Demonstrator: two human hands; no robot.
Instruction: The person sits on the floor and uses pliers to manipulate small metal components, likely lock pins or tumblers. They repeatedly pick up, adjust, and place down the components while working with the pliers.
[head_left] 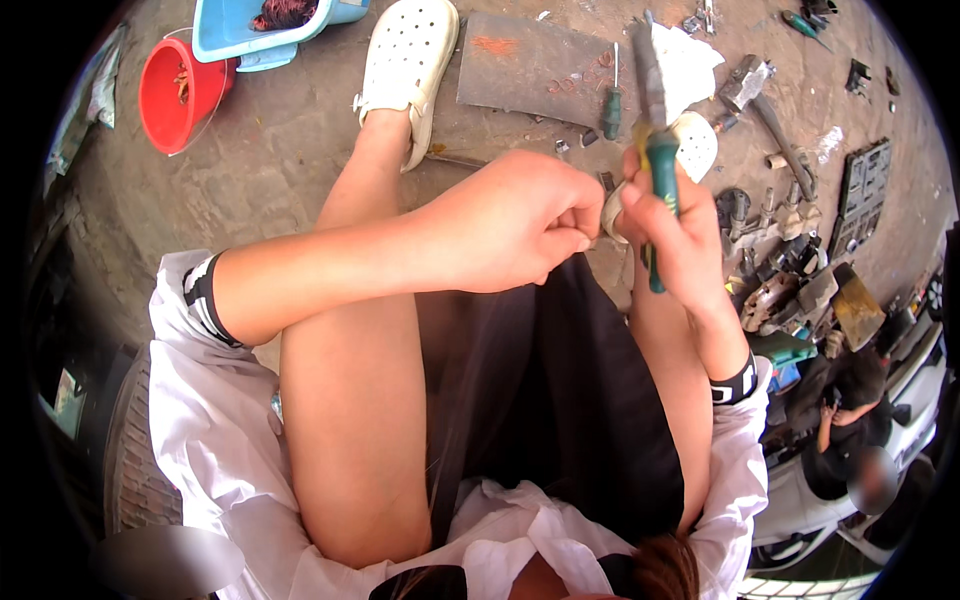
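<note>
My left hand (530, 220) reaches across in front of me, its fingers curled and the thumb pressed against them. Whatever it may pinch is too small or hidden to make out. Just right of it, my right hand (685, 235) is closed around a green-and-yellow-handled tool (664, 170). The tool's long grey metal end points away from me and is blurred, so its exact kind is unclear. The hands are close together above my lap. On the floor beyond them lie a flat metal plate (530, 75) and a green-handled screwdriver (611, 110).
A red bucket (160, 110) and a light blue basin (225, 40) stand far left. White paper (688, 70) and a hammer (780, 135) lie far right, near a dark tool case (860, 200) and several metal parts (790, 220). At lower right is another person (845, 430) by a light-coloured car (810, 520).
</note>
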